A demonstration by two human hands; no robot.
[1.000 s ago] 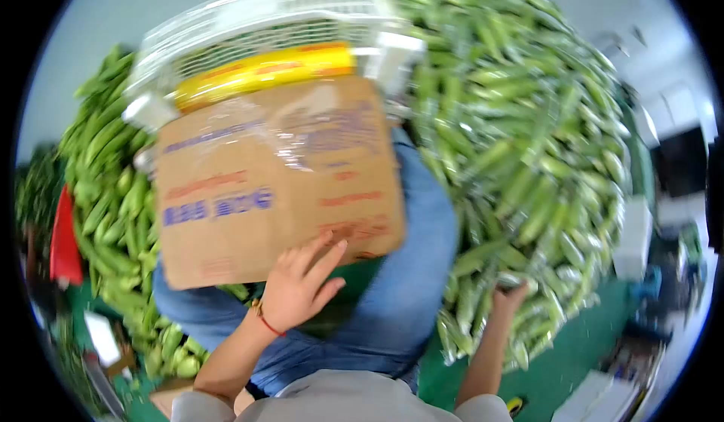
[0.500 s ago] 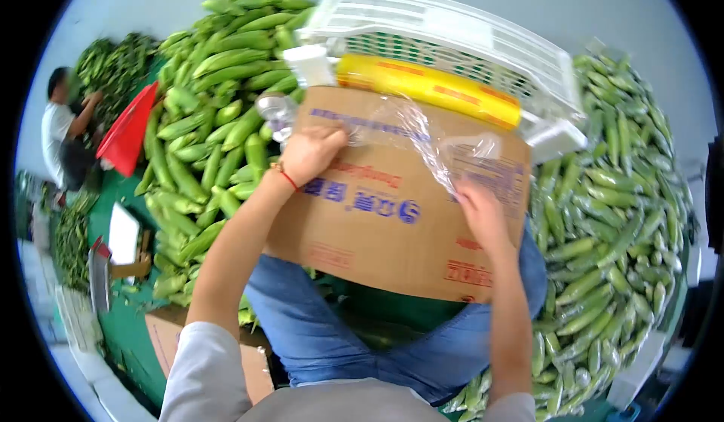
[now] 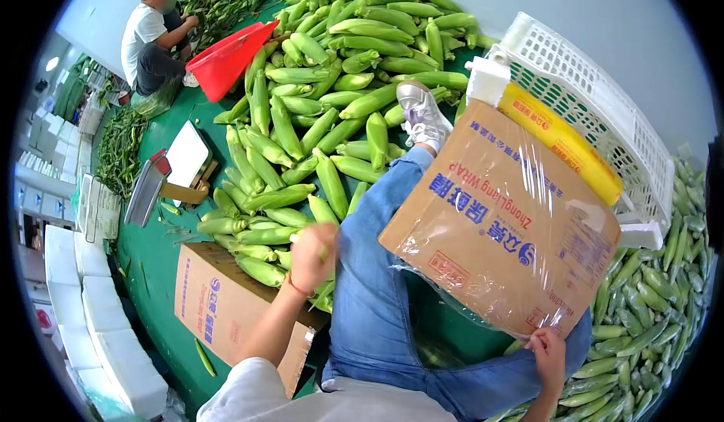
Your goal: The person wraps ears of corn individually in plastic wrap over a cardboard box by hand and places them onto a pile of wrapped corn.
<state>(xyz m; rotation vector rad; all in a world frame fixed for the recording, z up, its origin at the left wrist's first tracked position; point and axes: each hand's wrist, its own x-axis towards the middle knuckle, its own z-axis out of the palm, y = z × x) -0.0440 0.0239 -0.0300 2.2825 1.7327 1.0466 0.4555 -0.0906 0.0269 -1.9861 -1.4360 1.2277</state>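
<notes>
Our left hand (image 3: 311,261) grips a cob (image 3: 325,253), our right hand (image 3: 547,352) pinches film (image 3: 456,301) — wrapped cobs (image 3: 645,299) lie heaped, bare cobs (image 3: 371,101) remain.

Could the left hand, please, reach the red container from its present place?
Probably not without leaning or moving: the red container lies well beyond the left hand, with unwrapped corn spread between.
</notes>
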